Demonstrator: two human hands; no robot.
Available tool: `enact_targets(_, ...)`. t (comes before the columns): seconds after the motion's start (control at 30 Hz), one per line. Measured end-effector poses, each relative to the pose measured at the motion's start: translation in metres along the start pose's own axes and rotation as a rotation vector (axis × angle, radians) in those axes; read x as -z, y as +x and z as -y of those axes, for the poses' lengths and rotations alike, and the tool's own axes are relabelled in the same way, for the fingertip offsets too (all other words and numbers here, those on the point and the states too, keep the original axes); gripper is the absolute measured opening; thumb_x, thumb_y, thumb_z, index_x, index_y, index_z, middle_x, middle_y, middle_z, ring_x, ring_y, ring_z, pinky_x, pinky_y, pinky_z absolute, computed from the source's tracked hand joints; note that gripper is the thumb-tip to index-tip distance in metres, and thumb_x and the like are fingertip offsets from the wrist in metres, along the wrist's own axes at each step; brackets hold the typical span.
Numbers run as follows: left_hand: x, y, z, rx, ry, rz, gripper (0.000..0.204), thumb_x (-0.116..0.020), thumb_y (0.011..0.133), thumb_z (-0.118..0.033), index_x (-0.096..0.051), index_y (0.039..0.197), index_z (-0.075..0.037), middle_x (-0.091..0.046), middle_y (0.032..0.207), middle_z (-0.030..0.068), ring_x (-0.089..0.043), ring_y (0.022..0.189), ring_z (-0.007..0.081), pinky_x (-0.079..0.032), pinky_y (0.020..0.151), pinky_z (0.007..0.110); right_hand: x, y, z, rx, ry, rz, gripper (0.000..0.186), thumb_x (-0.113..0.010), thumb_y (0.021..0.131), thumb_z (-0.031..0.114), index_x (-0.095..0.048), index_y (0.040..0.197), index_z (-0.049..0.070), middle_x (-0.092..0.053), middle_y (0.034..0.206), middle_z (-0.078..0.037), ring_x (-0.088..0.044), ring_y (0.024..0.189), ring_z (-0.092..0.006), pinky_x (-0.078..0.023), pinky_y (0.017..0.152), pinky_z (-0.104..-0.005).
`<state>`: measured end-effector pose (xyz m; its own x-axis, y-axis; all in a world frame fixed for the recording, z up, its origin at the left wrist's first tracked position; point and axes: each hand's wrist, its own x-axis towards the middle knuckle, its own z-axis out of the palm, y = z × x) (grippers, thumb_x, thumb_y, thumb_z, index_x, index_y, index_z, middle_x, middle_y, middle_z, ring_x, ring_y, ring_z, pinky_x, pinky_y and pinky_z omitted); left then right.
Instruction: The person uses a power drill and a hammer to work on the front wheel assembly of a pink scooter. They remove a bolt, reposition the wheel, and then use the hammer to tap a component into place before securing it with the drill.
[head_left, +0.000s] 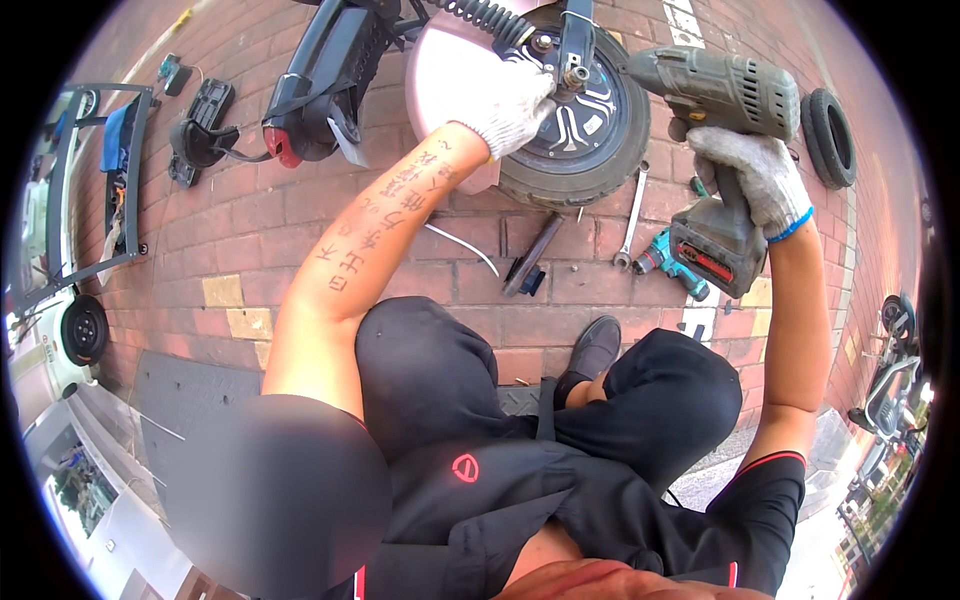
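Observation:
My right hand (755,178), in a pale knit work glove, is wrapped round the handle of a grey cordless impact wrench (725,85). Its nose points left, toward the hub of a scooter wheel (572,135), and stands a little apart from the axle nut (577,76). My left hand (510,108), also gloved, reaches to the hub beside the axle and the black suspension arm (577,35). Its fingers are bent together there; whatever lies between them is hidden. A pink fender (440,75) covers the wheel's left side, behind my left wrist.
On the brick paving lie a combination wrench (632,215), a teal power drill (672,262) and a dark metal bar (537,250). A loose tyre (828,140) rests at the right. At the left stand a metal-framed cart (130,180) and black scooter parts (205,120).

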<state>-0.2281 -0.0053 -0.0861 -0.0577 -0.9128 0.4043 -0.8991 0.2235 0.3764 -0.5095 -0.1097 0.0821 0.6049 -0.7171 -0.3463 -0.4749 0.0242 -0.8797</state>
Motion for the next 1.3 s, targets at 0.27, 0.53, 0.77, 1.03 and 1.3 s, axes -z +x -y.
enact_targets(0.27, 0.015, -0.029, 0.01, -0.019, 0.13, 0.225, 0.034, -0.073, 0.088, -0.009, -0.067, 0.122, -0.007, -0.061, 0.126, 0.012, -0.061, 0.113, 0.0331, -0.052, 0.096, 0.041, -0.023, -0.019, -0.041, -0.007, 0.244, -0.058, 0.03, -0.075, 0.088, 0.012, -0.071, 0.113, -0.002, -0.069, 0.085, -0.006, -0.058, 0.06, -0.0104, -0.048, 0.053, -0.0264)
enact_targets(0.53, 0.038, 0.015, -0.024, 0.141, -0.238, -0.093, 0.033, -0.074, 0.093, -0.014, -0.067, 0.124, -0.006, -0.068, 0.116, 0.0112, -0.067, 0.109, 0.0283, -0.053, 0.096, 0.037, -0.019, -0.024, -0.05, 0.096, 0.227, -0.024, 0.038, -0.074, 0.087, 0.013, -0.069, 0.122, 0.0, -0.072, 0.094, -0.005, -0.057, 0.061, -0.0082, -0.045, 0.052, -0.0242)
enact_targets(0.77, 0.006, 0.006, -0.034, 0.294, -0.504, -0.069, 0.045, -0.08, 0.086, -0.012, -0.066, 0.129, -0.008, -0.07, 0.114, 0.0103, -0.067, 0.106, 0.0222, -0.054, 0.096, 0.034, -0.025, -0.028, -0.021, 0.13, 0.216, 0.049, 0.034, -0.077, 0.087, 0.013, -0.071, 0.117, 0.0, -0.071, 0.091, -0.005, -0.057, 0.063, -0.0095, -0.046, 0.053, -0.0254)
enact_targets(1.03, 0.001, -0.001, -0.031, 0.3, -0.576, -0.086, 0.045, -0.075, 0.089, -0.005, -0.066, 0.132, -0.011, -0.07, 0.116, 0.0098, -0.068, 0.108, 0.0229, -0.054, 0.098, 0.035, -0.049, -0.014, -0.038, 0.105, 0.23, 0.107, 0.029, -0.078, 0.088, 0.016, -0.073, 0.114, 0.003, -0.069, 0.086, 0.0, -0.056, 0.064, -0.0077, -0.046, 0.056, -0.0256)
enact_targets(1.3, 0.003, -0.005, -0.038, 0.184, -0.585, -0.171, 0.055, -0.079, 0.084, -0.005, -0.062, 0.136, -0.009, -0.07, 0.124, 0.0127, -0.068, 0.115, 0.0286, -0.055, 0.1, 0.037, -0.056, -0.008, -0.031, 0.048, 0.214, 0.189, 0.031, -0.077, 0.088, 0.015, -0.072, 0.117, 0.003, -0.071, 0.091, -0.001, -0.056, 0.067, -0.0081, -0.047, 0.058, -0.0263)
